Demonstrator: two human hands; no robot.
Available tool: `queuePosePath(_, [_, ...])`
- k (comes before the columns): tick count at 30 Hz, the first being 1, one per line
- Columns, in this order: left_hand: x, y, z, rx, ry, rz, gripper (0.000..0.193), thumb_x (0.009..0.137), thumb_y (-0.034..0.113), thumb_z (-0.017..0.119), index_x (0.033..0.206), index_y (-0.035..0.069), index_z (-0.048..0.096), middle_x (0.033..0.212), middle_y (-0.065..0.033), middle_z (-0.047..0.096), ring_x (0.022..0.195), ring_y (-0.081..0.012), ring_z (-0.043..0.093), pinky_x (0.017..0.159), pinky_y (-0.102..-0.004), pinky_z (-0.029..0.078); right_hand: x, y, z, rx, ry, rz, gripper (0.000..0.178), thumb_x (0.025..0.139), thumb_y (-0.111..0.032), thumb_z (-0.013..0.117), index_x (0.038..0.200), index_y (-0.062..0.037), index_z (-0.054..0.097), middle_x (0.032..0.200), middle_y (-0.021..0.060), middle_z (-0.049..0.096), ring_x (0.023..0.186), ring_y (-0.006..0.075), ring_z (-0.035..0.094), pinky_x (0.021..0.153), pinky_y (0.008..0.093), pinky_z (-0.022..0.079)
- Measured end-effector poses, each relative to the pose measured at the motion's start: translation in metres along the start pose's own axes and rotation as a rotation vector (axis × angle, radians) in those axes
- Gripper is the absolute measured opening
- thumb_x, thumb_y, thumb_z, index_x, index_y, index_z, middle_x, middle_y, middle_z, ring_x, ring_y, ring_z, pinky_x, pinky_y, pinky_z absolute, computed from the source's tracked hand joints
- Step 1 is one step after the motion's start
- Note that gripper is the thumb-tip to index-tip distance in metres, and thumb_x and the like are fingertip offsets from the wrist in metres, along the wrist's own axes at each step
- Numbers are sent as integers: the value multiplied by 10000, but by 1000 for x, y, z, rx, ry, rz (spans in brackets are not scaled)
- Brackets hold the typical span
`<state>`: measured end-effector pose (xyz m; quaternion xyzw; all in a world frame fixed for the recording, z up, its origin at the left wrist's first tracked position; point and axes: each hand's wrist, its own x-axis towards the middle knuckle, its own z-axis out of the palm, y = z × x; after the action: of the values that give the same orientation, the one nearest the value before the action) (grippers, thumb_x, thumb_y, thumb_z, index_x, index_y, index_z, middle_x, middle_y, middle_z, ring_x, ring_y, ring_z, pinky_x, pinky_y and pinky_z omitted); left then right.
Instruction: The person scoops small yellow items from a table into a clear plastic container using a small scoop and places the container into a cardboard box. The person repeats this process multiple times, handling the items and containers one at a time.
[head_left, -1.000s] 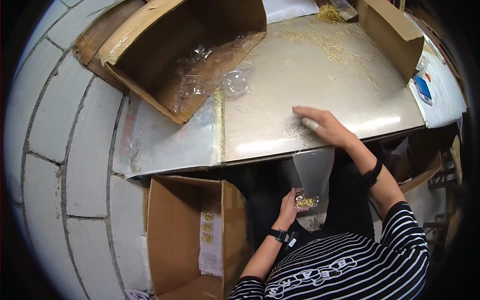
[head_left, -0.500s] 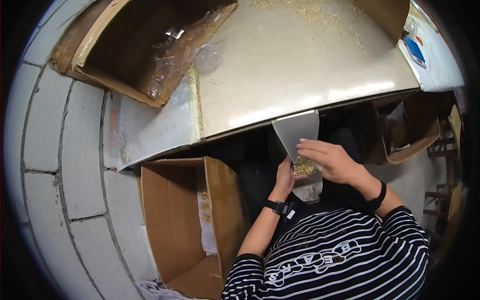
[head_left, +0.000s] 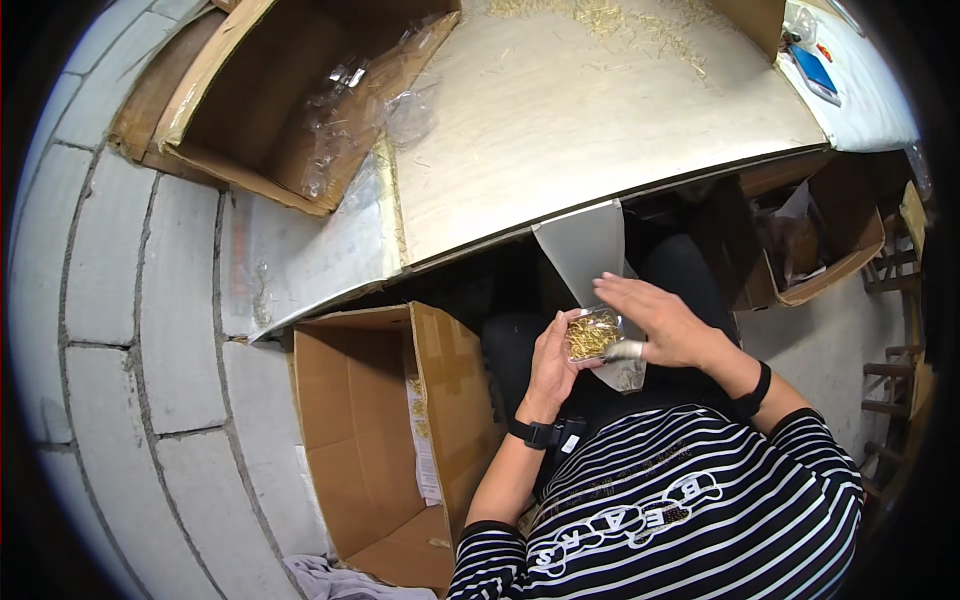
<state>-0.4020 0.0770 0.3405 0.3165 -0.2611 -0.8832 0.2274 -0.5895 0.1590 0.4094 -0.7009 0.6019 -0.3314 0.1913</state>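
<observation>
In my left hand (head_left: 552, 370) rests a small clear plastic box (head_left: 570, 350), the fingers closed round its left side. A heap of thin gold-coloured pieces (head_left: 594, 336), like pins or small nails, fills it. Beside the box's right side is my right hand (head_left: 668, 322), holding nothing, its fingers stretched and its thumb apart. White tape wraps that thumb, which is at the box's right edge. Behind both hands a whitish chute-like sheet (head_left: 585, 245) hangs from the table's front edge. Its lower end shows beneath the box.
More gold pieces (head_left: 600, 18) lie scattered at the back of the pale table (head_left: 560, 130). A cardboard box of clear plastic cases (head_left: 185, 125) tips over at far left. An upright carton (head_left: 455, 400) stands left of my knees, another (head_left: 830, 270) at right. A blue-screened device (head_left: 815, 72) lies far right.
The filled box has come out from under the right hand and shifted slightly left, showing more of its contents. My right hand's thumb now shows beside it. The whole view has shifted slightly.
</observation>
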Motion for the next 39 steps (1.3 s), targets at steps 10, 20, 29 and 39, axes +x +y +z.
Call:
queuePosePath(10, [1, 5, 30, 103, 92, 106, 280, 989, 291, 457, 1091, 49, 554, 937, -65, 643, 771, -156, 674, 545, -292, 598, 1, 4, 23, -117, 83, -200, 494, 708, -8, 668, 1195, -35, 585, 1228, 123, 589, 1194, 269, 532, 1017, 417, 422])
queuePosePath(20, [-8, 19, 36, 137, 98, 211, 262, 983, 235, 471, 1110, 19, 548, 975, -99, 641, 779, -175, 679, 545, -295, 610, 7, -4, 4, 282, 397, 95, 336, 812, 68, 537, 1138, 10, 594, 1103, 185, 628, 1032, 325, 612, 903, 358, 480])
queuePosePath(29, [-14, 20, 36, 35, 43, 228, 311, 997, 259, 427, 1154, 7, 518, 1040, -137, 624, 867, -212, 673, 613, -320, 619, 20, 4, 13, 709, 154, 463, 288, 911, -99, 528, 1148, 53, 591, 1014, 120, 665, 934, 159, 612, 840, 283, 478])
queuePosePath(39, [-17, 21, 41, -52, -199, 252, 461, 898, 82, 428, 1344, 9, 335, 1312, -169, 464, 1191, -307, 518, 968, -479, 483, 16, 3, 25, 529, 238, 376, 384, 913, -51, 464, 1288, 30, 470, 1086, 228, 626, 998, 299, 625, 887, 329, 462])
